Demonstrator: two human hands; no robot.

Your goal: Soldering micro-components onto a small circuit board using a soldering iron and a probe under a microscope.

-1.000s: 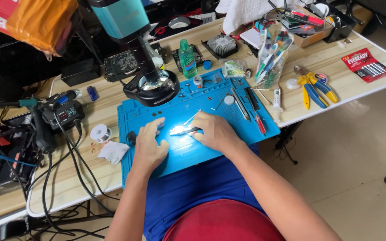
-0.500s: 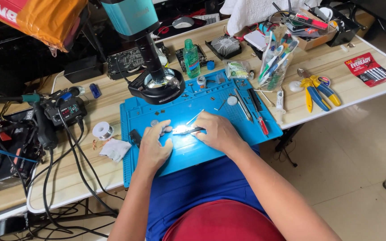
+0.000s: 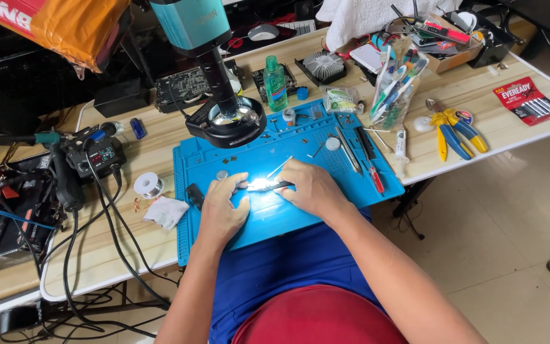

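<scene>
Both hands meet over the middle of the blue work mat (image 3: 326, 137). The left hand (image 3: 222, 210) lies flat with its fingers curled toward a small bright part (image 3: 260, 185), and the right hand (image 3: 310, 188) grips a thin dark tool (image 3: 282, 185) whose tip meets that part. Glare washes the part out, so its kind cannot be made out, nor whether the left fingers pinch it or only steady it.

At 12 o'clock from the hands a microscope's ring light (image 3: 225, 121) hangs over the mat; its teal head (image 3: 191, 22) is cut off by the top edge. At 1 o'clock lie screwdrivers (image 3: 369, 162), and farther out at 2 o'clock yellow-and-blue pliers (image 3: 454, 130). At 9 o'clock sit a solder spool (image 3: 148, 185) and a crumpled white cloth (image 3: 166, 211); beyond them a soldering station (image 3: 100, 156) trails black cables.

The mat rests on a pale wooden table (image 3: 517, 137) crowded with parts. Pale floor tiles (image 3: 510, 242) show at 4 o'clock.
</scene>
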